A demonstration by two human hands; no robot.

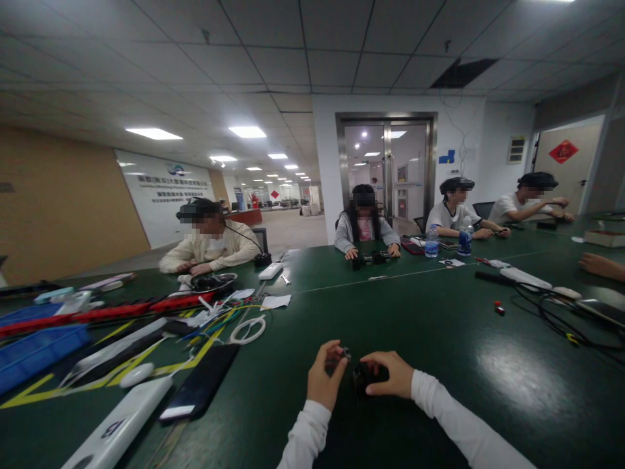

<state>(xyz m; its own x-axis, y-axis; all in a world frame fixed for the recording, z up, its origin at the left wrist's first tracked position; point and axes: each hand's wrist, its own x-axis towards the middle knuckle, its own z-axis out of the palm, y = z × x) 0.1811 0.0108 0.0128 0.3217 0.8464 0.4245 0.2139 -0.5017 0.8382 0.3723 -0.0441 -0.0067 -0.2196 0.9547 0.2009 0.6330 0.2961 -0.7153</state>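
My left hand (326, 372) is raised just above the green table (293, 430), its thumb and fingers pinched round a small metallic piece (346, 353) too small to name. Close to its right, my right hand (393, 374) grips a small black object (360, 379) between thumb and fingers. That dark object stands low over the tabletop; its kind cannot be made out against the shadow. A narrow gap separates the two held things.
Left of my hands lie a black phone-like slab (202, 378), a white power bank (120, 423), a coiled white cable (247, 330) and a blue tray (43, 352). Black cables (541, 306) run at right. Several people sit around the table, near water bottles (431, 242).
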